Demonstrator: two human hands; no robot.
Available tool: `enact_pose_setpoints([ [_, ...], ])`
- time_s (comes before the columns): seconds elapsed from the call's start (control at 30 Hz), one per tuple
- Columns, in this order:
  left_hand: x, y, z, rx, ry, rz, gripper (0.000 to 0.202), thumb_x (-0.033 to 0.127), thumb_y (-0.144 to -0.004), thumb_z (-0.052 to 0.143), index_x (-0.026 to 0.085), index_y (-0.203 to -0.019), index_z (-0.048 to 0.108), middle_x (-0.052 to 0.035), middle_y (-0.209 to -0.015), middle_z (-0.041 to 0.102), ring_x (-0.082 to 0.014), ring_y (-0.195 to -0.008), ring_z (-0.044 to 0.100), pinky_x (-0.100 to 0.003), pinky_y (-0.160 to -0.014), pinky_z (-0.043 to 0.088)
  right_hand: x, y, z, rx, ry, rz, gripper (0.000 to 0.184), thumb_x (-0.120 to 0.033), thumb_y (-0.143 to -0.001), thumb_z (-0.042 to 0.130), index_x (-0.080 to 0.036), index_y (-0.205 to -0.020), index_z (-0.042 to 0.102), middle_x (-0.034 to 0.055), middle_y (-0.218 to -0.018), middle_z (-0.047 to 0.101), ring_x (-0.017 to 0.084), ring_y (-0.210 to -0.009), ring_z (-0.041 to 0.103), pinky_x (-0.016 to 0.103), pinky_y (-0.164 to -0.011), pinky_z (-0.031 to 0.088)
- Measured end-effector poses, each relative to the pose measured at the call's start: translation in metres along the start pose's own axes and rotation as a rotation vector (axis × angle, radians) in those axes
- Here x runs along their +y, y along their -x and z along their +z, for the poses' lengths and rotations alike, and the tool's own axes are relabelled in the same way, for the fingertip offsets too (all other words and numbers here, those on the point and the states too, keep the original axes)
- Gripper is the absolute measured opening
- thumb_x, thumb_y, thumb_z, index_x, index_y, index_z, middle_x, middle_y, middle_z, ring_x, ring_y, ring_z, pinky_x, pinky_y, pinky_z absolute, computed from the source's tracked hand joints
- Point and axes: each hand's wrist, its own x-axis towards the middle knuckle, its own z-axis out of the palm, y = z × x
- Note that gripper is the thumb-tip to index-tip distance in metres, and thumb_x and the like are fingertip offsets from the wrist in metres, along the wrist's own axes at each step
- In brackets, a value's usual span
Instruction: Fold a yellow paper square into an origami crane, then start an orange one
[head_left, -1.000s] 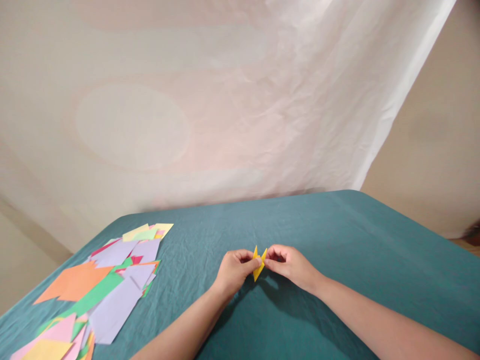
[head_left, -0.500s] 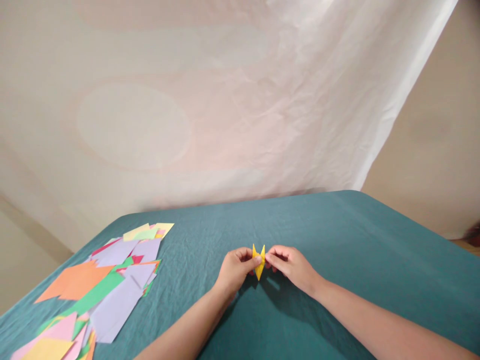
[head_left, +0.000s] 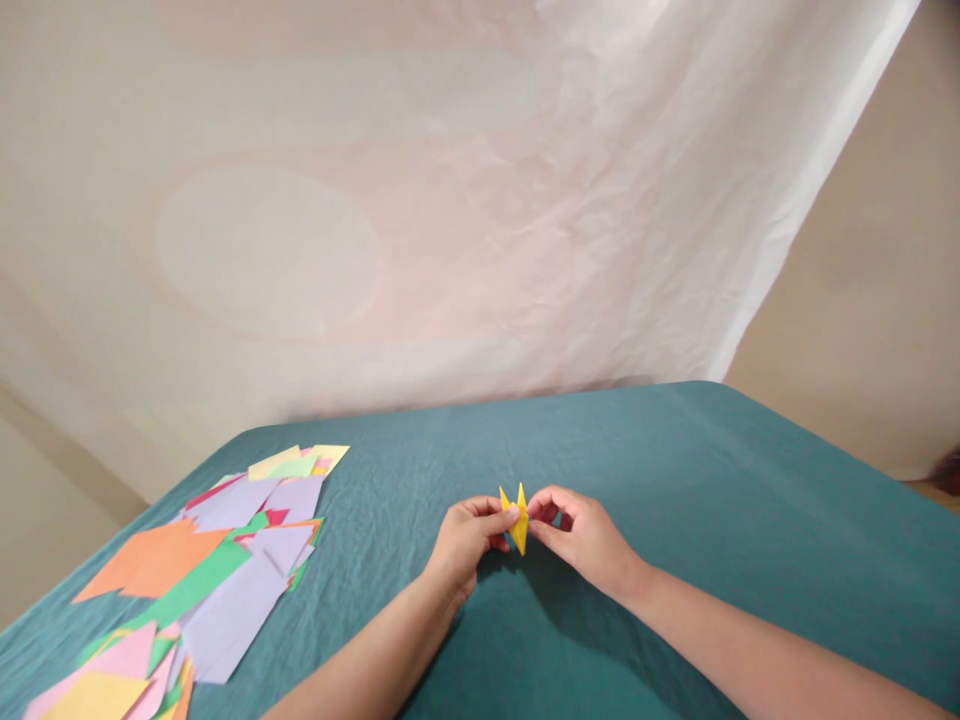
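Note:
A small yellow folded paper piece is held up just over the cloth, two narrow points upward and one point downward. My left hand pinches its left side, thumb across the front and fingers behind. On the other side, my right hand has its thumb and index finger curled in at the paper's right edge. Exactly how much of that edge sits between the right fingertips is hard to see.
A teal cloth covers the table. Loose coloured sheets lie overlapped at the left, among them an orange sheet, a lilac sheet and a pink sheet. Behind the table hangs a pale sheet.
The yellow folded paper has tilted a little, its upper points leaning left and its lower point shifting right. My right fingers have shifted slightly at its edge.

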Motion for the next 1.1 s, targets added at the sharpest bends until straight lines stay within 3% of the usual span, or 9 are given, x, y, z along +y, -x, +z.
enact_pose_setpoints([
  [0.23,-0.007,-0.001,0.001,0.071,-0.250,0.148,0.023,0.035,-0.065,0.073,0.012,-0.066,0.066,-0.0014,-0.059,0.061,-0.0087,-0.049,0.050,-0.020,-0.049,0.039,0.000,0.000,0.001,-0.038,-0.075,0.086,0.014,-0.028,-0.082,0.056,-0.017,-0.089,0.062,0.0011,-0.076,0.064,0.014,-0.070,0.058,0.024,-0.064,0.045],
  [0.5,-0.002,0.009,0.009,0.145,-0.622,0.372,0.019,0.032,-0.075,0.062,0.015,-0.070,0.067,-0.0024,-0.069,0.065,-0.0129,-0.060,0.056,-0.021,-0.056,0.041,0.004,-0.002,-0.001,-0.045,-0.027,0.102,0.018,-0.031,-0.082,0.057,-0.016,-0.073,0.062,0.0007,-0.069,0.063,0.013,-0.065,0.056,0.022,-0.060,0.042],
  [0.57,0.000,0.011,0.010,0.152,-0.647,0.385,0.019,0.032,-0.077,0.060,0.015,-0.071,0.067,-0.0026,-0.070,0.065,-0.0134,-0.062,0.057,-0.021,-0.058,0.041,0.004,-0.002,-0.002,-0.054,-0.023,0.107,0.020,-0.032,-0.082,0.056,-0.016,-0.071,0.061,0.0004,-0.067,0.062,0.013,-0.062,0.055,0.022,-0.058,0.041],
  [0.73,0.002,0.010,0.008,0.077,-0.633,0.391,0.019,0.030,-0.078,0.058,0.014,-0.075,0.068,-0.0036,-0.073,0.066,-0.0148,-0.067,0.059,-0.022,-0.064,0.043,0.003,-0.001,-0.003,-0.064,-0.056,0.052,0.015,-0.031,-0.082,0.059,-0.017,-0.087,0.063,0.0011,-0.077,0.064,0.013,-0.068,0.056,0.022,-0.062,0.041],
  [0.87,0.002,0.008,0.007,0.052,-0.645,0.376,0.017,0.028,-0.077,0.058,0.014,-0.075,0.068,-0.0039,-0.073,0.066,-0.0149,-0.066,0.058,-0.023,-0.064,0.043,0.003,-0.003,-0.004,-0.113,-0.092,0.025,0.017,-0.030,-0.083,0.057,-0.016,-0.075,0.062,0.0009,-0.073,0.063,0.014,-0.069,0.055,0.022,-0.064,0.041],
  [1.1,0.002,0.008,0.007,0.053,-0.724,0.396,0.016,0.027,-0.077,0.057,0.015,-0.071,0.065,-0.0023,-0.070,0.064,-0.0149,-0.068,0.057,-0.023,-0.065,0.041,0.010,-0.004,-0.001,-0.083,-0.079,0.054,0.015,-0.027,-0.080,0.058,-0.016,-0.071,0.059,-0.0010,-0.067,0.058,0.012,-0.064,0.051,0.021,-0.060,0.039],
])
